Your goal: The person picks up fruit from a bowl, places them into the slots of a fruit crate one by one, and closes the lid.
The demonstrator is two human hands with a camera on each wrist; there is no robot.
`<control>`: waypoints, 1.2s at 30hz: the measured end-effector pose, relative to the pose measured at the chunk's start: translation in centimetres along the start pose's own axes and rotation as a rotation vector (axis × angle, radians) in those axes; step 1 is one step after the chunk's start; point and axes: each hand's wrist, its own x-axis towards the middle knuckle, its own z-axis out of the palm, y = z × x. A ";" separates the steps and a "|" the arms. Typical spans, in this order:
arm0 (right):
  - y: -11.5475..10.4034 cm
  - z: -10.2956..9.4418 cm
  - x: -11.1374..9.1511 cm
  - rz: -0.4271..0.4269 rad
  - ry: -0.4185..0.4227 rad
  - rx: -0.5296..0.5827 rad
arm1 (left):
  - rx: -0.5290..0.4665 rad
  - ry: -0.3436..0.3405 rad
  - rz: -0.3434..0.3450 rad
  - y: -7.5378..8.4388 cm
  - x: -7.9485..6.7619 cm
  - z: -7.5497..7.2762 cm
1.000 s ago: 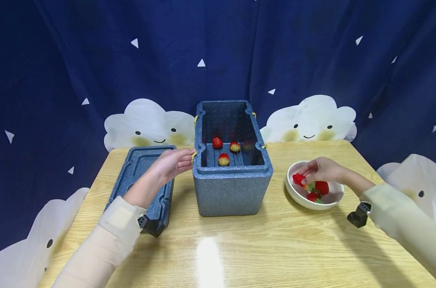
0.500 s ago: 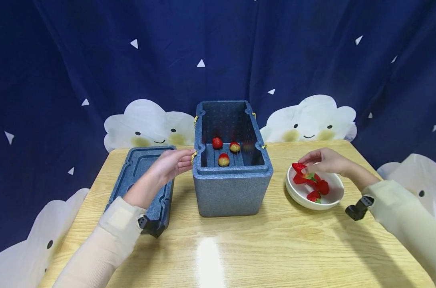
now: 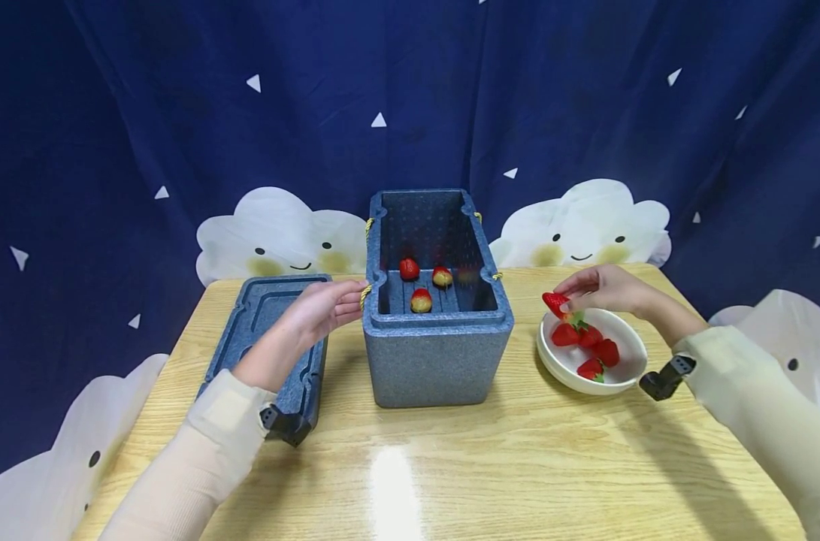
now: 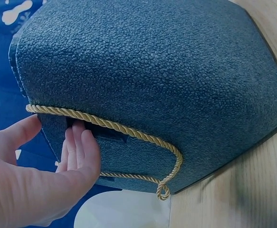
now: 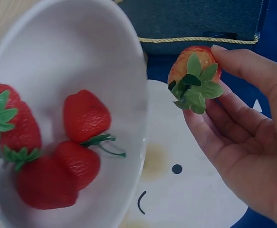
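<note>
A strawberry (image 3: pixel 555 303) with green leaves is pinched between the thumb and fingers of my right hand (image 3: pixel 603 288), just above the white bowl's (image 3: pixel 572 382) far left rim. Several more strawberries (image 3: pixel 591 335) lie inside that bowl. My left hand (image 3: pixel 323 306) rests its fingertips against the left side of a grey-blue foam box (image 3: pixel 437 364). In the left wrist view, its fairly straight fingers (image 4: pixel 76 147) touch the wall just below a yellow rope handle (image 4: pixel 105 122), the thumb close to the rope. Three red-and-yellow fruits (image 3: pixel 421 300) sit on the floor of the lidless box.
The box's lid (image 3: pixel 274 289) lies on the wooden table (image 3: pixel 518 466) at the left, partly under my left forearm. A dark blue curtain (image 3: pixel 410 90) with white cloud cutouts (image 3: pixel 588 218) hangs behind the table.
My right hand has lifted one strawberry up out of the bowl and moved slightly left and away, over the rim. The left hand and the box have stayed in place.
</note>
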 end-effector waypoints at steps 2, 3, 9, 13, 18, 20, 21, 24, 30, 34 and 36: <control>-0.4 -0.2 0.2 -0.007 0.000 -0.003 | -0.001 0.000 0.001 0.0 0.0 0.0; -0.6 -0.3 0.3 -0.012 0.002 -0.005 | -0.002 0.001 0.001 0.1 -0.1 0.0; -1.8 -0.7 0.8 -0.038 -0.001 0.001 | -0.007 0.009 -0.004 0.2 -0.2 0.1; -2.4 -0.8 1.1 -0.044 0.003 0.011 | -0.013 0.008 -0.003 0.1 -0.1 0.1; -3.3 -1.1 1.3 -0.036 0.035 -0.024 | -0.006 0.010 -0.003 0.1 0.0 0.1; -3.8 -1.3 1.3 -0.034 0.052 -0.025 | -0.005 0.006 0.000 0.1 0.0 0.1; -4.0 -1.4 1.4 -0.037 0.060 -0.025 | -0.009 0.004 0.001 0.1 0.0 0.1; -4.6 -1.5 1.4 -0.056 0.074 -0.017 | -0.011 0.001 0.005 0.1 0.0 0.1; -5.5 -1.7 1.5 -0.079 0.105 -0.011 | -0.017 0.006 0.002 0.1 0.0 0.2; -6.1 -1.8 1.8 -0.087 0.128 -0.012 | -0.023 0.005 0.006 0.1 -0.1 0.1; -6.3 -1.9 1.9 -0.104 0.131 -0.005 | -0.021 0.008 0.006 0.0 -0.1 0.1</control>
